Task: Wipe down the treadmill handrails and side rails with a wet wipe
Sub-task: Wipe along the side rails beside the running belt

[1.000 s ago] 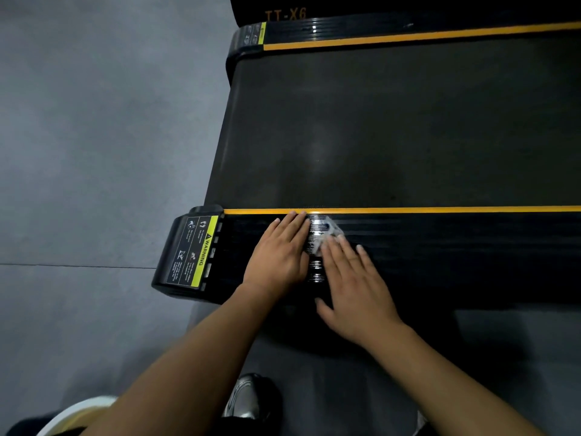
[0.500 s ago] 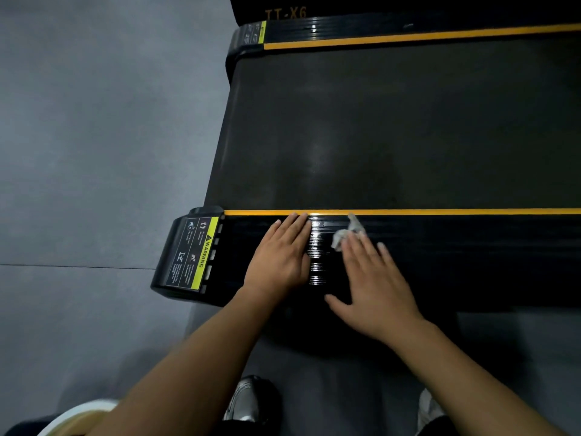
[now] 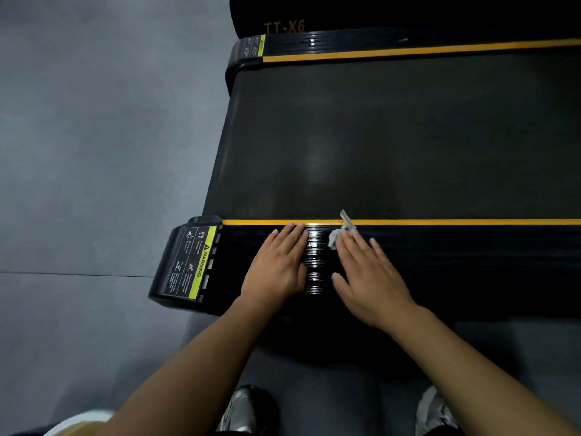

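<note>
The near side rail (image 3: 456,262) of the treadmill is black and ribbed, with a yellow stripe along its inner edge. My left hand (image 3: 278,269) rests flat on it with straight fingers, close to the rail's end cap. My right hand (image 3: 367,275) lies flat beside it and presses a crumpled white wet wipe (image 3: 341,232) onto the rail under its fingertips; part of the wipe sticks out past the fingers over the yellow stripe. A wet, shiny strip of rail shows between the two hands.
The dark running belt (image 3: 393,136) lies beyond the rail, and the far side rail (image 3: 408,48) runs along the top. The end cap with a yellow warning label (image 3: 191,262) is at the left. Grey floor (image 3: 94,152) surrounds it. My shoes (image 3: 245,410) stand below.
My right hand has slid the wipe to the right along the rail, away from my left hand, which stayed in place. The shiny wet strip between them has widened.
</note>
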Demonstrator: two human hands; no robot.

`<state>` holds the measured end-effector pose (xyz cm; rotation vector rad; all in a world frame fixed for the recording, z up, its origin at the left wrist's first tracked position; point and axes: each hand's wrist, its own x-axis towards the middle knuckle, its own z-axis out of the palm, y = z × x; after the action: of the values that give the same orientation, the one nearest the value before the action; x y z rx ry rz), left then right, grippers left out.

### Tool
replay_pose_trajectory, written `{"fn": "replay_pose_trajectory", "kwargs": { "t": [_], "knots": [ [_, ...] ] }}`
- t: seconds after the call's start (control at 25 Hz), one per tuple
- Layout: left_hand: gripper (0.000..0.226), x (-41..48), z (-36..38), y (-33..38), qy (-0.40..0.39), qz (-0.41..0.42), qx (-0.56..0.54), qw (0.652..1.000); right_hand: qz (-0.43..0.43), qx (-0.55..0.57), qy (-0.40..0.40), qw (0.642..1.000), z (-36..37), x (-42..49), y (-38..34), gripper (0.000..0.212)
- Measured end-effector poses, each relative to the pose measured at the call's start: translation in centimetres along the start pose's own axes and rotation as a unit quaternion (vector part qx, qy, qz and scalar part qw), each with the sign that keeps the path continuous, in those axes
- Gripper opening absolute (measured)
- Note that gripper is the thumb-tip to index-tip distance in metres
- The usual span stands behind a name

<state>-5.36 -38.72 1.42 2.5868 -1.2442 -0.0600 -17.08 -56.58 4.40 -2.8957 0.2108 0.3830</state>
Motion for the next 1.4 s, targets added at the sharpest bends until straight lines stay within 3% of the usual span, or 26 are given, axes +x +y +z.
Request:
{"fn": "replay_pose_trajectory", "kwargs": {
  "t": [0.16,0.24,0.36,0.6,0.76,1.0,1.2,1.32,1.4],
  "knots": [
    [0.066,-0.1,0.1,-0.2,0.006,-0.004,-0.015,1.0,-0.046,0.015,0.012,0.999,0.4,3.5,-3.1,0.089],
    [0.065,-0.1,0.1,-0.1,0.007,-0.003,-0.014,1.0,-0.012,0.006,0.043,0.999,0.3,2.1,-1.0,0.088],
    [0.066,-0.2,0.0,0.0,0.003,-0.007,-0.006,1.0,0.115,0.002,0.072,0.991,0.4,-0.8,2.4,0.089],
    [0.066,-0.2,-0.3,0.2,-0.002,-0.009,-0.024,1.0,0.048,-0.029,0.048,0.997,0.3,1.4,1.3,0.098],
    [0.068,-0.2,-0.5,0.4,-0.012,-0.021,-0.004,1.0,0.142,-0.018,0.053,0.988,-0.6,-1.8,5.5,0.1],
    [0.065,0.1,-0.9,1.2,-0.038,-0.009,0.032,0.999,0.027,-0.024,0.046,0.998,0.7,-0.1,3.1,0.097],
    [0.064,1.9,-0.6,5.1,-0.038,0.003,0.002,0.999,0.156,0.015,0.084,0.984,0.7,-3.9,6.7,0.097],
    [0.064,3.4,0.8,7.2,-0.04,0.015,0.012,0.999,0.056,0.034,0.084,0.994,1.6,-1.9,3.5,0.094],
    [0.06,3.7,1.4,7.3,-0.028,0.018,0.018,0.999,0.04,0.034,0.098,0.994,2.1,-2.1,3.1,0.086]
  ]
}}
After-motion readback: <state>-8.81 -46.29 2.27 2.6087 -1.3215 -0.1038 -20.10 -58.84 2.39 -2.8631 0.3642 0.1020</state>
